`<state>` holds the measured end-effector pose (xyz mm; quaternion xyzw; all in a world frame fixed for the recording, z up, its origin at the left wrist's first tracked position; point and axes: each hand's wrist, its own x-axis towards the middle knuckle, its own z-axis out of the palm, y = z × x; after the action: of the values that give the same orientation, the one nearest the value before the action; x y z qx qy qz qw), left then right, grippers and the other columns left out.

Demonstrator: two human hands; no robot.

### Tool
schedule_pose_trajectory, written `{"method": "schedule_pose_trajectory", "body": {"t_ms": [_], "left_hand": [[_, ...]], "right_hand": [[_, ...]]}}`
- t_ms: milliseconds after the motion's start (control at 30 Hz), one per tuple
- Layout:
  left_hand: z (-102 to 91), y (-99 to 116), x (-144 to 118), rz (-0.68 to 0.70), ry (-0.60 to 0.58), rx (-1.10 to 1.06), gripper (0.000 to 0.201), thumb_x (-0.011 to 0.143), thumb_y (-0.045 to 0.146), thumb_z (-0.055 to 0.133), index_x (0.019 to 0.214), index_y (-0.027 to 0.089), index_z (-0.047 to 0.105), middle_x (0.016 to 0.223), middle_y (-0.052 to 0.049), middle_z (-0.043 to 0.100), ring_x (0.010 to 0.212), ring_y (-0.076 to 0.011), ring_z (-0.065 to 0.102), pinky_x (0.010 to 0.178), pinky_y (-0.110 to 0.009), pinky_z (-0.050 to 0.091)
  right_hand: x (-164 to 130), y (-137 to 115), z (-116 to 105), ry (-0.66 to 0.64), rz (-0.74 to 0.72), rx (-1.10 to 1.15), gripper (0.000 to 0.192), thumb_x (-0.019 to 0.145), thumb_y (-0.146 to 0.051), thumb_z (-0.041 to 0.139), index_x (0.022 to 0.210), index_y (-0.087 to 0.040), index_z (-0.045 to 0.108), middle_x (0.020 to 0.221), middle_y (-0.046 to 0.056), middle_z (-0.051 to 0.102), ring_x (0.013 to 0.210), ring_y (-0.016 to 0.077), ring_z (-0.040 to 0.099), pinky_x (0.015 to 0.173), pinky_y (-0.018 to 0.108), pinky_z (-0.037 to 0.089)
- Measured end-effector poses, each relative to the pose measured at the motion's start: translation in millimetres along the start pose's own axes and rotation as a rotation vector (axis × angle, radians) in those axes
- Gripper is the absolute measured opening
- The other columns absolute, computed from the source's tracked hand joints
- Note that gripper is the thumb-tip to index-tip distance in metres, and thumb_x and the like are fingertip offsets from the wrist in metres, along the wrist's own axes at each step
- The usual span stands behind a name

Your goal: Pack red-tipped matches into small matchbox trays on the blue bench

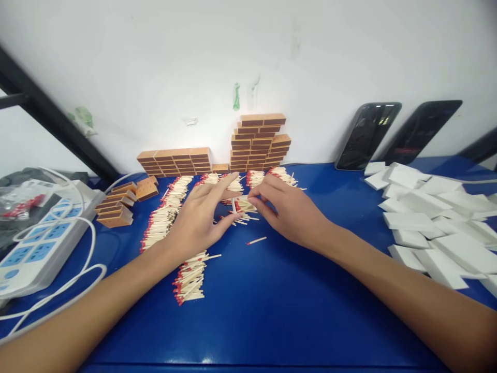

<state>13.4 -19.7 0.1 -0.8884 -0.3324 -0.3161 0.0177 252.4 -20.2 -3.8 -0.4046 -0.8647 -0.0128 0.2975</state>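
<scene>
Over the loose matches, my left hand (200,215) holds a small white matchbox tray (234,205) between thumb and fingers. Some red-tipped matches show at the tray, though whether they lie in it or behind it is hard to make out. At the tray's right side, my right hand (285,207) is closed in a pinch, and its fingertips hide what is between them. A single match (257,241) lies on the blue table just below the hands. Long rows of matches (161,223) spread beside and behind my left hand, with another heap (192,280) under its wrist.
Brown matchboxes stand stacked (256,145) against the wall, with a lower row (174,161) to their left. Several loose matchbox sleeves (116,204) lie near a power strip (42,238) with white cables. White trays (427,207) are piled right, before two leaning phones (367,135).
</scene>
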Motion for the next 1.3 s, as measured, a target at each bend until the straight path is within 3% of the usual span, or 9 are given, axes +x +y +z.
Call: {"method": "schedule_pose_trajectory", "body": {"t_ms": [200, 333, 467, 633, 733, 967, 1300], "left_hand": [[2.0, -5, -1, -0.079, 0.007, -0.04, 0.085, 0.095, 0.031, 0.08, 0.164, 0.029, 0.032, 0.131, -0.004, 0.076, 0.131, -0.027, 0.065, 0.115, -0.046, 0.047], [1.6, -3, 0, -0.063, -0.002, -0.037, 0.081, 0.096, 0.034, 0.078, 0.163, 0.027, 0.033, 0.129, -0.005, 0.077, 0.129, -0.0274, 0.066, 0.114, -0.047, 0.047], [0.8, -2, 0, -0.052, -0.018, -0.051, 0.074, 0.098, 0.032, 0.074, 0.161, 0.026, 0.036, 0.13, -0.006, 0.077, 0.13, -0.0287, 0.066, 0.115, -0.051, 0.047], [-0.5, 0, 0, -0.059, -0.078, -0.067, 0.074, 0.098, 0.028, 0.074, 0.161, 0.025, 0.036, 0.132, -0.006, 0.076, 0.134, -0.0276, 0.064, 0.116, -0.049, 0.047], [-0.9, 0, 0, -0.048, -0.086, -0.039, 0.072, 0.098, 0.029, 0.074, 0.16, 0.025, 0.037, 0.134, -0.007, 0.074, 0.134, -0.0285, 0.063, 0.116, -0.05, 0.047], [-0.7, -2, -1, -0.047, -0.115, -0.041, 0.075, 0.097, 0.027, 0.075, 0.161, 0.026, 0.036, 0.134, -0.005, 0.074, 0.135, -0.0285, 0.061, 0.117, -0.049, 0.047], [-1.2, -4, -1, -0.035, -0.145, -0.031, 0.075, 0.098, 0.026, 0.072, 0.163, 0.026, 0.035, 0.134, -0.007, 0.074, 0.131, -0.0294, 0.063, 0.114, -0.05, 0.05]], "right_hand": [[0, 1, -3, 0.021, -0.017, 0.144, 0.01, 0.105, -0.024, 0.056, 0.106, -0.02, 0.065, 0.1, 0.007, 0.065, 0.085, 0.0196, 0.06, 0.074, 0.032, 0.045], [-1, -3, -5, -0.024, 0.002, 0.183, 0.016, 0.105, -0.021, 0.049, 0.101, -0.021, 0.064, 0.098, 0.007, 0.064, 0.085, 0.0195, 0.059, 0.075, 0.033, 0.044], [-2, -6, -7, -0.055, 0.024, 0.218, 0.011, 0.102, -0.03, 0.06, 0.105, -0.021, 0.065, 0.098, 0.005, 0.063, 0.079, 0.018, 0.057, 0.072, 0.032, 0.043], [-1, 1, -5, -0.049, -0.005, 0.21, 0.011, 0.098, -0.018, 0.057, 0.091, -0.021, 0.063, 0.091, 0.004, 0.061, 0.08, 0.0174, 0.058, 0.072, 0.031, 0.043], [0, 4, -7, -0.049, 0.008, 0.206, 0.006, 0.095, -0.019, 0.059, 0.093, -0.02, 0.065, 0.091, 0.004, 0.06, 0.078, 0.0169, 0.057, 0.071, 0.031, 0.043], [-2, 8, -6, -0.186, 0.059, 0.175, 0.006, 0.093, -0.017, 0.061, 0.09, -0.02, 0.065, 0.092, 0.004, 0.063, 0.079, 0.0171, 0.059, 0.073, 0.031, 0.044], [-1, 10, -3, -0.264, 0.087, 0.204, 0.008, 0.099, -0.019, 0.058, 0.093, -0.021, 0.062, 0.091, 0.004, 0.065, 0.079, 0.0175, 0.06, 0.073, 0.031, 0.044]]}}
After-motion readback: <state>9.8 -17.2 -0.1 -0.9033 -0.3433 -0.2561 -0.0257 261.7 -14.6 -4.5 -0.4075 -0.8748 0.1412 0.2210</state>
